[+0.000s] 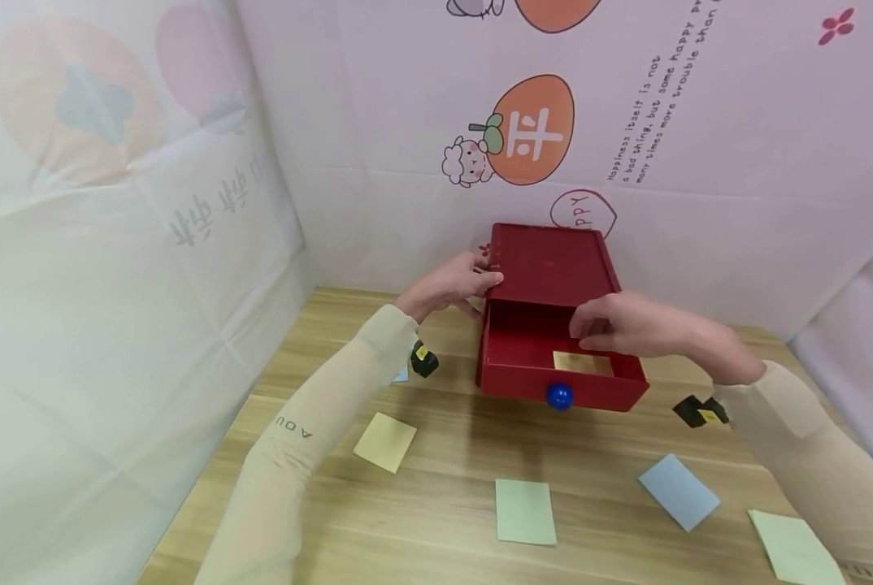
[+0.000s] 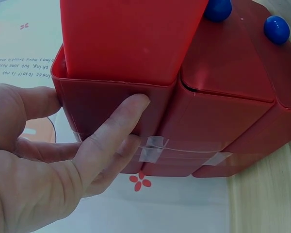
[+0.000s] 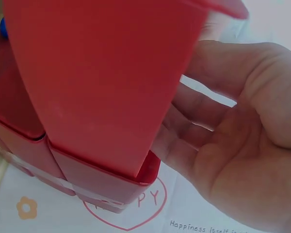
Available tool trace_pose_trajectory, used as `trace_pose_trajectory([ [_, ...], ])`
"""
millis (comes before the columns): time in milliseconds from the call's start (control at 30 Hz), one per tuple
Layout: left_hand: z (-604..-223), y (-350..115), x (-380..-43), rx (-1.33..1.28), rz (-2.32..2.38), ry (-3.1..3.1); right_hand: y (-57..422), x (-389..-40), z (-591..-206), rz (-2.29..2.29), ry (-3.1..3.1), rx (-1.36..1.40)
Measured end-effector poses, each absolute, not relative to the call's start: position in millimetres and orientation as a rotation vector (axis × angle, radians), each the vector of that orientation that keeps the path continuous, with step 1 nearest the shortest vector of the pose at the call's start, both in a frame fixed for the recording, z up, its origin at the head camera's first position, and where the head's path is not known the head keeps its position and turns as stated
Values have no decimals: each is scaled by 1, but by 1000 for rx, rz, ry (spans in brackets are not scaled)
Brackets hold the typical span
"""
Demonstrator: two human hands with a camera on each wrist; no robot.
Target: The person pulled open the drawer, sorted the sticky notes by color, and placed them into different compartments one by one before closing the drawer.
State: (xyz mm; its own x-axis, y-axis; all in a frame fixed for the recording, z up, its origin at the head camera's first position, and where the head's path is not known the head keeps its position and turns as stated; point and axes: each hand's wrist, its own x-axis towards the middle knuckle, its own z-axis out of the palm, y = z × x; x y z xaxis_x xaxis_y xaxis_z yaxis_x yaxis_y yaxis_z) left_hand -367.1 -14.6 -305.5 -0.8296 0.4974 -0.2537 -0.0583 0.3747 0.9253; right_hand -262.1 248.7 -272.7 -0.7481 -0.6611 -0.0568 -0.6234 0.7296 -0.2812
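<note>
A red drawer cabinet (image 1: pixel 553 260) stands against the back wall, its top drawer (image 1: pixel 524 337) pulled out by the blue knob's (image 1: pixel 559 396) side. Inside that drawer, toward the front, lies a yellow sticky note (image 1: pixel 581 363). My left hand (image 1: pixel 451 284) braces the cabinet's upper left edge, one digit over the top and straight fingers (image 2: pixel 111 126) against the side wall. Above the drawer's right side hovers my right hand (image 1: pixel 630 325), fingers loosely bent down into it. In the right wrist view the drawer wall (image 3: pixel 102 82) hides those fingertips; nothing shows between them.
On the wooden table (image 1: pixel 436 504) lie a yellow note (image 1: pixel 385 443), a green note (image 1: pixel 526 512), a blue note (image 1: pixel 679 491) and another green note (image 1: pixel 795 548) at the right. A bit of blue paper (image 1: pixel 401 375) shows near my left wrist. Printed cloth walls (image 1: pixel 378 122) enclose the table.
</note>
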Motion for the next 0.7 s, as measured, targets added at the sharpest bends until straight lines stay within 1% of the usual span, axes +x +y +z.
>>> trace_pose_trajectory([
  [233, -305, -15, -368, 380, 1476, 2132, 250, -260, -272, -405, 2854, -1019],
  [400, -304, -14, -367, 368, 1480, 2145, 252, -262, -271, -440, 2925, -1060],
  [700, -304, -15, -366, 353, 1496, 2134, 262, -272, -265, -528, 3086, -960],
])
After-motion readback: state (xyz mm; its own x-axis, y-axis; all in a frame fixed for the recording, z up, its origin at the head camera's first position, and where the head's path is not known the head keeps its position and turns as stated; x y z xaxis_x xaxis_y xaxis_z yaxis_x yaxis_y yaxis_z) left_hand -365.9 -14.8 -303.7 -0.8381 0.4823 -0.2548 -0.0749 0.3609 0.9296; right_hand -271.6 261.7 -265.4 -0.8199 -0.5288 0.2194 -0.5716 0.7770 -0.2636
